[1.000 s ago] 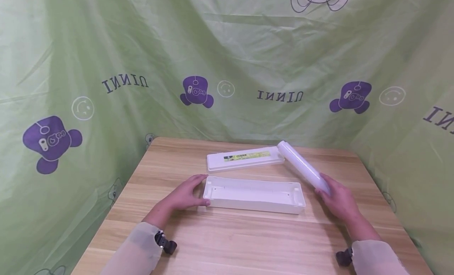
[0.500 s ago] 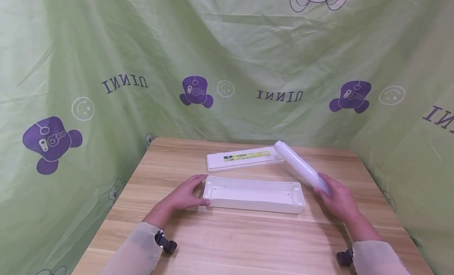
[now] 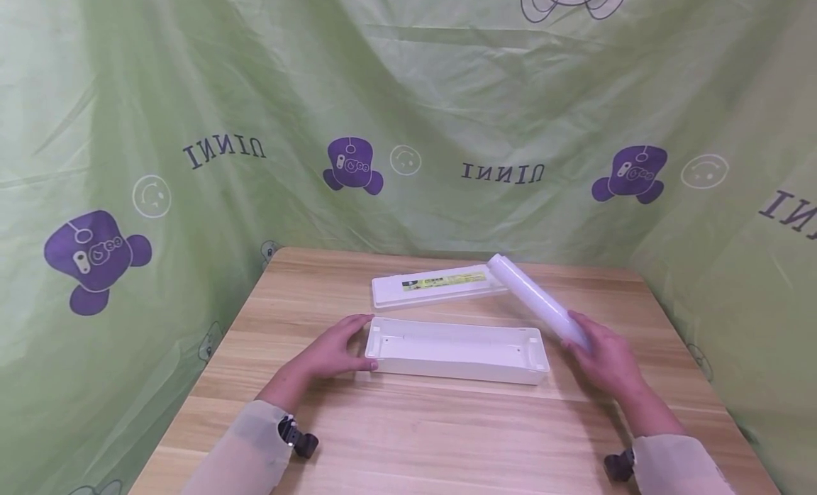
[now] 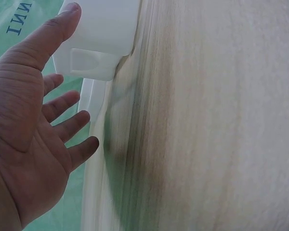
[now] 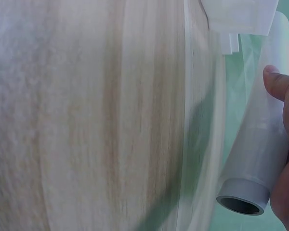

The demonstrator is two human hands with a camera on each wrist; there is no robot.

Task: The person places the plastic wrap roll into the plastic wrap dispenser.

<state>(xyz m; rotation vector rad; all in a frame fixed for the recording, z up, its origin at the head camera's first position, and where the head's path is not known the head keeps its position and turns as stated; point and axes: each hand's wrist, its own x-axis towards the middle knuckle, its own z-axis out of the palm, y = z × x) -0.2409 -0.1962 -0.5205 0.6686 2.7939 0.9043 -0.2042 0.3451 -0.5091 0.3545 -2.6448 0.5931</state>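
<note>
In the head view a long, white, lidless plastic box (image 3: 456,346) stands on the table, its hollow facing up. My left hand (image 3: 335,347) holds its left end, thumb at the front corner and index fingertip at the back corner. The left wrist view shows that thumb against the side of the box (image 4: 103,26), with the other fingers spread apart. My right hand (image 3: 606,354) grips the near end of a roll of clear plastic wrap (image 3: 536,296), held tilted above the table. Its hollow core end faces the right wrist camera, and the thumb (image 5: 277,83) lies along the roll.
Behind the box lies a flat white lid (image 3: 440,286) with a yellow-green label; the roll's far end overlaps its right end in the head view. The wooden table (image 3: 408,438) is enclosed by a green printed curtain (image 3: 408,76).
The roll has shifted slightly left in my right hand, its far end now covering more of the lid's right end. My left hand and the box stay where they were.
</note>
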